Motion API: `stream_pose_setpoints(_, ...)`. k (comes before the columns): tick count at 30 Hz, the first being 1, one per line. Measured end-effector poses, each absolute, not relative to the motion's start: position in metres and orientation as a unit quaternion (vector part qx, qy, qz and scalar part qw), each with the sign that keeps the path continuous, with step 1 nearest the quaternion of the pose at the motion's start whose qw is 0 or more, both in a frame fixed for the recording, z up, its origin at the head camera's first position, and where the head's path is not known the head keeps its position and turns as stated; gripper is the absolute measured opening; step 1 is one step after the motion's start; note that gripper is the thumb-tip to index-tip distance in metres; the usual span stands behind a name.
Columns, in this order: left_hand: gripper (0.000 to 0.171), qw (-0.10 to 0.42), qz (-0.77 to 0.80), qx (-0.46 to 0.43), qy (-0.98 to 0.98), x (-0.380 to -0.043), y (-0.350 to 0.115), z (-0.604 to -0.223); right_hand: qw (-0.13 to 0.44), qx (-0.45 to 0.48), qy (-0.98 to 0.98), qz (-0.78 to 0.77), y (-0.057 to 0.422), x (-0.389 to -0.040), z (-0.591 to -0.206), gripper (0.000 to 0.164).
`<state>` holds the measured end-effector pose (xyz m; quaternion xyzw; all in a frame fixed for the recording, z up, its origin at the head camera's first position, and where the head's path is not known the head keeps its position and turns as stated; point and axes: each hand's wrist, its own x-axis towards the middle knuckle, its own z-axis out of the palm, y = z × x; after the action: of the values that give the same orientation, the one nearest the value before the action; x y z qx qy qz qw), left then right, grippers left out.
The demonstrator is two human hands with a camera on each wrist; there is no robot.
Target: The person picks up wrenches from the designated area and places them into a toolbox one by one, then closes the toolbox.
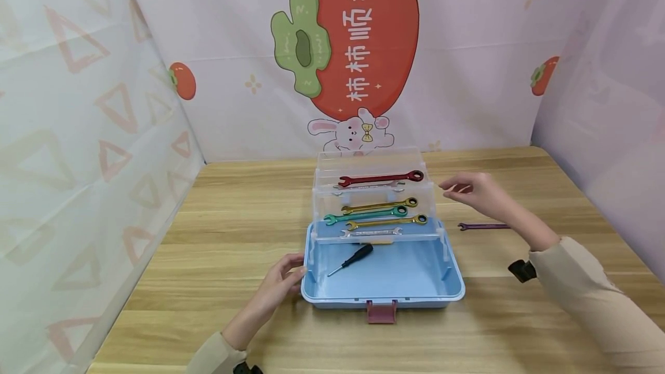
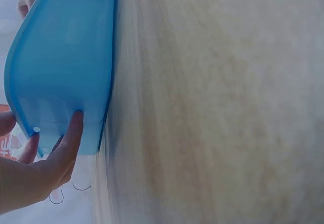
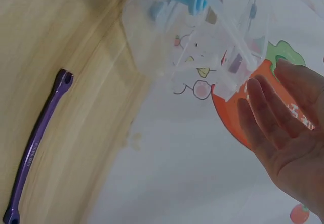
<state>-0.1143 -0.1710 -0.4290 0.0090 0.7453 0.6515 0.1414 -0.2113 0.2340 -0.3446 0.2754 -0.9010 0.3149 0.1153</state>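
Observation:
A light-blue toolbox point(image 1: 383, 303) stands with its clear lid and trays raised. My left hand point(image 1: 280, 281) holds its left side, thumb at the rim and fingers on the outer wall point(image 2: 66, 57). My right hand point(image 1: 478, 192) hovers beside the trays' right end, holding nothing, its fingers loosely extended. A red ratchet wrench point(image 1: 381, 178) and a silver wrench lie in the upper tray. The lower tray carries a teal wrench point(image 1: 366, 214), gold wrenches point(image 1: 387, 223) and a silver wrench point(image 1: 371, 232). A black-handled screwdriver point(image 1: 357, 255) lies in the box bottom.
A purple wrench point(image 1: 483, 226) lies on the wooden table point(image 1: 244, 218) right of the box, below my right forearm. The box's dark pink latch point(image 1: 381, 312) hangs at the front. Printed cloth walls point(image 1: 234, 114) enclose the table at the back and sides.

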Motion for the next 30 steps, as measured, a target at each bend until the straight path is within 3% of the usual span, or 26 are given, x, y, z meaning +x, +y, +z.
stream_pose_setpoints(14, 0.044, 0.145, 0.653, 0.004, 0.743, -0.114, -0.17, -0.427, 0.075, 0.297, -0.906, 0.292, 0.264, -0.206, -0.366, 0.013)
stream_pose_setpoints(23, 0.044, 0.147, 0.652, 0.005, 0.744, -0.113, -0.17, -0.426, -0.017, 0.256, -0.924, 0.282, 0.278, -0.205, -0.378, 0.018)
stream_pose_setpoints(30, 0.044, 0.148, 0.653, 0.005, 0.743, -0.113, -0.17, -0.427, -0.051, 0.244, -0.931, 0.266, 0.288, -0.207, -0.39, 0.019)
